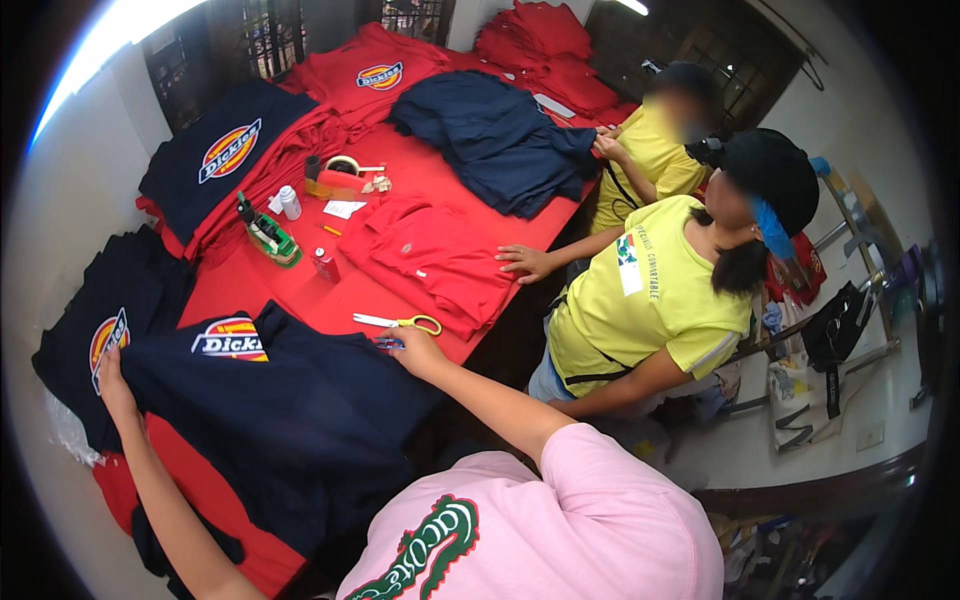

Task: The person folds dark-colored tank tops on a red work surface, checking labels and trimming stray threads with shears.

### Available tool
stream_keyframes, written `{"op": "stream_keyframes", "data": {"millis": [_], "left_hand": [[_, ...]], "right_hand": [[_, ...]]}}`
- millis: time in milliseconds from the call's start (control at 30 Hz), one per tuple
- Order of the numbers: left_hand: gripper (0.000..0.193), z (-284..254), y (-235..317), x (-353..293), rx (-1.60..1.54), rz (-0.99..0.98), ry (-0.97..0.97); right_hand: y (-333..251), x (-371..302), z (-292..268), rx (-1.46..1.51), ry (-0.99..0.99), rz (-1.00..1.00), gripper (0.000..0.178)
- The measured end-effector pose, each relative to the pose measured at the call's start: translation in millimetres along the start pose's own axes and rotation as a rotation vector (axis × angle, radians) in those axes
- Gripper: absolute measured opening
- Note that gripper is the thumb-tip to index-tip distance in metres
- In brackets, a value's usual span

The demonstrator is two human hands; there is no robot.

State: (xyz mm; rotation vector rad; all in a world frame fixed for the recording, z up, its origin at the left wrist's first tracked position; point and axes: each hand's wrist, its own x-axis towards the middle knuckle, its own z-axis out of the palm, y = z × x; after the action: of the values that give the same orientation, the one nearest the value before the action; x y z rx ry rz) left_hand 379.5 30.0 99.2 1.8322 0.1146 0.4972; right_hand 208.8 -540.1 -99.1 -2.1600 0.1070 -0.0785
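Note:
A navy T-shirt (290, 400) with a red, yellow and white print is spread in front of me, partly folded over. My left hand (117, 385) grips its left edge, fingers pointing away from me. At the shirt's far right corner, my right hand (412, 352) is closed around a small blue tool (388, 343), mostly covered by the fingers, so its kind is unclear. Just beyond that hand lie yellow-handled scissors (405, 323) on the red table cover. Another navy shirt (110, 320) lies under and beside my left hand.
Red shirts (430, 255), a navy pile (500, 140) and a printed navy shirt (220, 150) surround the table's middle. A green tape dispenser (268, 235), white bottle (289, 202) and small red bottle (325, 265) stand there. Two people in yellow shirts (640, 290) stand at the right edge.

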Motion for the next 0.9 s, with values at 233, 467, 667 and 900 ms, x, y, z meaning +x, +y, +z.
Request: {"op": "stream_keyframes", "data": {"millis": [233,467,667,900], "left_hand": [[0.040,48,-69,-107,0.115,-0.092,-0.318],[0.018,106,57,-248,0.455,0.190,-0.732],[0.014,80,94,-282,0.427,0.135,-0.500],[0.017,75,40,-313,-0.138,-0.170,-0.348]], "right_hand": [[-6,9,18,-0.193,0.312,-0.303,0.058],[-179,-15,40,0.405,-0.417,-0.691,0.056],[-223,-17,46,0.387,-0.610,-0.666,0.025],[-216,-43,68,0.299,-0.439,-0.830,0.015]]}}
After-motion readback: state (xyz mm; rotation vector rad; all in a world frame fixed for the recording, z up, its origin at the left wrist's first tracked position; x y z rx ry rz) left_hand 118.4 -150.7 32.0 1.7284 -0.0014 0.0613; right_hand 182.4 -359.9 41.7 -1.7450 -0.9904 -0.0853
